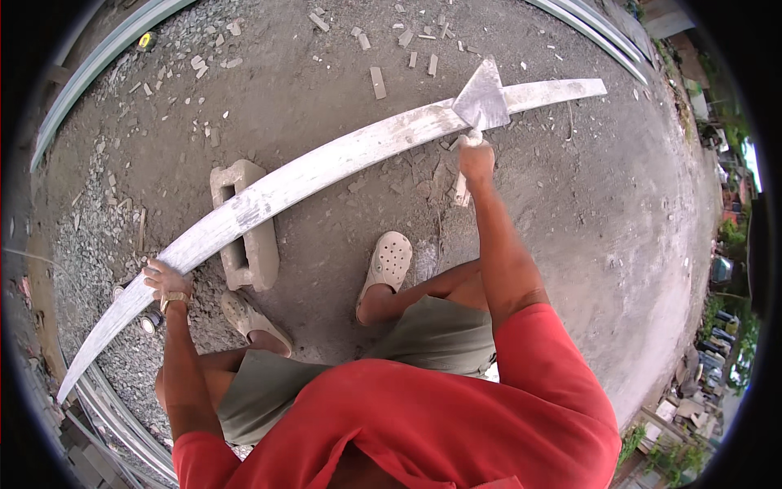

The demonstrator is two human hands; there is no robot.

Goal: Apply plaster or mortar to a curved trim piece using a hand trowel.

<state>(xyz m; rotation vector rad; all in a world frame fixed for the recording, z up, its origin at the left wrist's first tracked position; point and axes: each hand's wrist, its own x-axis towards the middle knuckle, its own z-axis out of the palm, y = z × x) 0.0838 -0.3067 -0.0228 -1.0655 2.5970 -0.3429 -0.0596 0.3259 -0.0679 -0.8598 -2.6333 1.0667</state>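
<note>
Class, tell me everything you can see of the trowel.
The trowel has a roughly triangular, grey, metal-looking blade with pale smears. Its blade points away from the person and overlaps the long whitish board toward the right; contact pressure is unclear. The right hand grips the handle, mostly hiding it.

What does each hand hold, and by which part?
Right hand: a trowel, by its handle. Left hand: on the board, toward its left end; grip unclear.

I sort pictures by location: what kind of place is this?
Probably an outdoor building site or yard: a concrete block and broken chips lie on bare ground, and the right hand holds a trowel.
</note>
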